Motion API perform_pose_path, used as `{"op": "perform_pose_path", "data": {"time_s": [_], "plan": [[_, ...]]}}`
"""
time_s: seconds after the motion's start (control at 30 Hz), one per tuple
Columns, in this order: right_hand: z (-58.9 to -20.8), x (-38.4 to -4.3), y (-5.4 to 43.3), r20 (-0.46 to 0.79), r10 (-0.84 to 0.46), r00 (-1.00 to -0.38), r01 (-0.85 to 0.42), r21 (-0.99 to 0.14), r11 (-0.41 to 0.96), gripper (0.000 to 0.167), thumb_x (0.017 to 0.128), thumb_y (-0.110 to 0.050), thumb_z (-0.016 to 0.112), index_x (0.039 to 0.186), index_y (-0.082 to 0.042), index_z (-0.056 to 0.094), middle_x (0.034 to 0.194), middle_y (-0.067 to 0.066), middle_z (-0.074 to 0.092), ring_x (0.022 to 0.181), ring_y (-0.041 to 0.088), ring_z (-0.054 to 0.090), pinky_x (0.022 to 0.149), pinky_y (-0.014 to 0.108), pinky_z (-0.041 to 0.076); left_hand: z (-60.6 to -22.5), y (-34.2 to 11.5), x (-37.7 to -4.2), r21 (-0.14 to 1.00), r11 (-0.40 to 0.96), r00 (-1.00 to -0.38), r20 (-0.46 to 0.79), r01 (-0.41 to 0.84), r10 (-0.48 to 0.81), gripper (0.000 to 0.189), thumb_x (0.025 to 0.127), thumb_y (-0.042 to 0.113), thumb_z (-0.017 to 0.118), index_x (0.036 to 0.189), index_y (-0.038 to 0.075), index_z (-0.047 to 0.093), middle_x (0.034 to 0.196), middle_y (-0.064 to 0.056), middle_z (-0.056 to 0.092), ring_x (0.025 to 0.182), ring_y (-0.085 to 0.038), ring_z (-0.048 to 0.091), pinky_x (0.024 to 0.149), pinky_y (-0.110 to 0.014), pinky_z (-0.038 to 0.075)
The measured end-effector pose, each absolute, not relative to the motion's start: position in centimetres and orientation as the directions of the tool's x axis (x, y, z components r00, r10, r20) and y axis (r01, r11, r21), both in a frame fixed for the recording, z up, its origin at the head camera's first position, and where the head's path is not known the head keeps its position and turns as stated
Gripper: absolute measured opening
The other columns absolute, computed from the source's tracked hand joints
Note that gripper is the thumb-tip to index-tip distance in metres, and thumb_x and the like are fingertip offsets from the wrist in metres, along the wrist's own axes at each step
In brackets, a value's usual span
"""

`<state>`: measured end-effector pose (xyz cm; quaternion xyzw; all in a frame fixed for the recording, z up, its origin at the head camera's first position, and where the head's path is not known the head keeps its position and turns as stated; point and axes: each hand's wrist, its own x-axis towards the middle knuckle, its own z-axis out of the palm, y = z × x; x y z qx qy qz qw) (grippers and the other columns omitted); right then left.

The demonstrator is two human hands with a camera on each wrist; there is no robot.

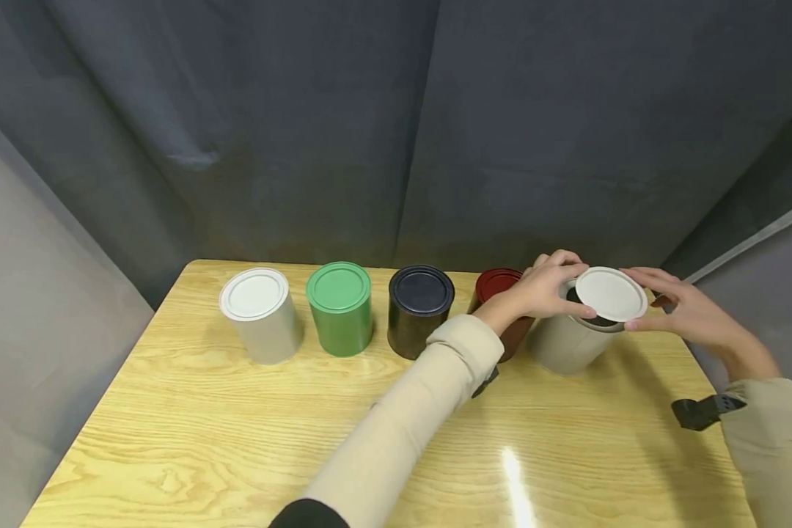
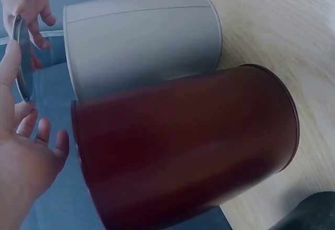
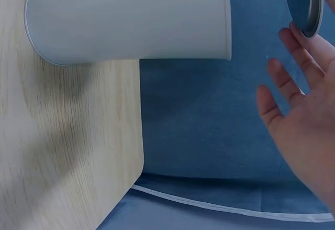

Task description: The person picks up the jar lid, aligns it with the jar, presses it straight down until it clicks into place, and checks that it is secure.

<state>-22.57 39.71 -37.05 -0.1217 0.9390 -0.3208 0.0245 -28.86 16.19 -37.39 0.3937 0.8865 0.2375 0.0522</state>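
A round white lid (image 1: 611, 294) is held above the open mouth of a light grey can (image 1: 563, 346) at the right of the table. My left hand (image 1: 553, 284) pinches the lid's left edge between thumb and fingers. From the other side, my right hand (image 1: 693, 314) grips its right edge. Both wrist views show a gap between the lid (image 2: 24, 62) and the can's rim, with the lid roughly in line with the mouth. The can's dark inside shows past the lid in the head view. Beneath my left wrist stands a dark red can (image 2: 183, 146), partly hidden by the arm.
Left of the red can, a black can (image 1: 421, 312), a green can (image 1: 340, 308) and a whitish can (image 1: 260, 315) stand in a row, each with its lid on. They are near the back edge of the wooden table (image 1: 237, 440). Grey curtains (image 1: 303, 132) hang behind.
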Motion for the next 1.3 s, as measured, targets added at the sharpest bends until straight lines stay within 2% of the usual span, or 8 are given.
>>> {"op": "perform_pose_path", "data": {"time_s": [0.07, 0.2, 0.37, 0.5, 0.73, 0.87, 1.03, 1.3], "plan": [[-37.1, -23.0, 39.8, 0.002, -0.248, -0.969, -0.194, -0.629, 0.753, 0.076, 0.077, -0.011, 0.073, 0.141, -0.011, 0.033, 0.129, -0.012, 0.033, 0.094, 0.001, 0.037, 0.07, 0.028, 0.036, -37.5, 16.2, -29.0, 0.471, 0.583, -0.694, 0.093, 0.662, 0.714, 0.074, 0.076, 0.056, 0.063, 0.139, 0.026, 0.039, 0.136, 0.012, 0.03, 0.114, -0.004, 0.028, 0.085, -0.017, 0.027], [-37.6, -23.7, 40.2, -0.034, -0.302, -0.953, -0.195, -0.694, 0.693, 0.073, 0.08, -0.006, 0.068, 0.143, -0.014, 0.03, 0.127, -0.019, 0.031, 0.089, 0.004, 0.044, 0.065, 0.027, 0.043, -38.0, 16.2, -29.2, 0.524, 0.572, -0.71, 0.093, 0.631, 0.698, 0.072, 0.076, 0.053, 0.066, 0.137, 0.025, 0.042, 0.136, 0.011, 0.032, 0.115, -0.004, 0.028, 0.086, -0.016, 0.027], [-38.7, -24.3, 40.5, 0.009, -0.386, -0.923, -0.254, -0.768, 0.589, 0.073, 0.08, 0.004, 0.064, 0.143, -0.012, 0.031, 0.126, -0.021, 0.031, 0.092, 0.003, 0.045, 0.066, 0.025, 0.046, -38.6, 16.4, -29.4, 0.551, 0.577, -0.729, 0.086, 0.602, 0.679, 0.072, 0.075, 0.052, 0.067, 0.137, 0.025, 0.042, 0.136, 0.01, 0.033, 0.115, -0.004, 0.028, 0.087, -0.016, 0.026], [-39.4, -24.4, 40.6, 0.054, -0.388, -0.92, -0.277, -0.788, 0.549, 0.074, 0.077, 0.008, 0.065, 0.141, -0.009, 0.033, 0.127, -0.019, 0.033, 0.099, -0.001, 0.04, 0.067, 0.022, 0.044, -38.8, 16.6, -29.3, 0.514, 0.601, -0.733, 0.084, 0.612, 0.675, 0.071, 0.076, 0.053, 0.066, 0.137, 0.026, 0.042, 0.136, 0.01, 0.032, 0.115, -0.004, 0.029, 0.086, -0.017, 0.027], [-40.1, -24.2, 40.6, 0.077, -0.345, -0.936, -0.256, -0.821, 0.511, 0.072, 0.074, 0.015, 0.064, 0.138, -0.003, 0.037, 0.128, -0.015, 0.032, 0.101, 0.0, 0.038, 0.068, 0.019, 0.042, -38.9, 16.9, -29.1, 0.448, 0.643, -0.734, 0.048, 0.622, 0.677, 0.071, 0.077, 0.056, 0.062, 0.138, 0.027, 0.04, 0.137, 0.01, 0.031, 0.114, -0.005, 0.029, 0.086, -0.018, 0.025], [-40.4, -24.4, 40.5, 0.064, -0.341, -0.938, -0.236, -0.837, 0.494, 0.072, 0.075, 0.012, 0.065, 0.138, -0.008, 0.039, 0.129, -0.016, 0.031, 0.102, -0.002, 0.038, 0.07, 0.018, 0.041, -39.0, 16.9, -29.2, 0.407, 0.666, -0.737, 0.028, 0.625, 0.675, 0.069, 0.078, 0.056, 0.06, 0.138, 0.027, 0.04, 0.137, 0.01, 0.031, 0.114, -0.005, 0.03, 0.087, -0.018, 0.026], [-40.6, -24.4, 40.3, -0.011, -0.321, -0.947, -0.165, -0.841, 0.516, 0.072, 0.077, 0.006, 0.066, 0.14, -0.016, 0.038, 0.128, -0.021, 0.03, 0.094, 0.001, 0.045, 0.069, 0.02, 0.043, -39.2, 16.9, -29.3, 0.385, 0.677, -0.733, -0.001, 0.627, 0.68, 0.069, 0.079, 0.056, 0.059, 0.139, 0.027, 0.038, 0.138, 0.009, 0.029, 0.116, -0.005, 0.029, 0.09, -0.019, 0.026], [-41.6, -24.5, 40.3, -0.034, -0.34, -0.94, -0.149, -0.855, 0.497, 0.072, 0.078, 0.006, 0.066, 0.141, -0.011, 0.035, 0.13, -0.016, 0.028, 0.106, -0.005, 0.034, 0.074, 0.017, 0.039, -39.1, 16.9, -28.8, 0.328, 0.712, -0.742, -0.049, 0.621, 0.669, 0.066, 0.079, 0.056, 0.059, 0.136, 0.026, 0.041, 0.136, 0.009, 0.031, 0.118, -0.007, 0.028, 0.089, -0.019, 0.026]]}}
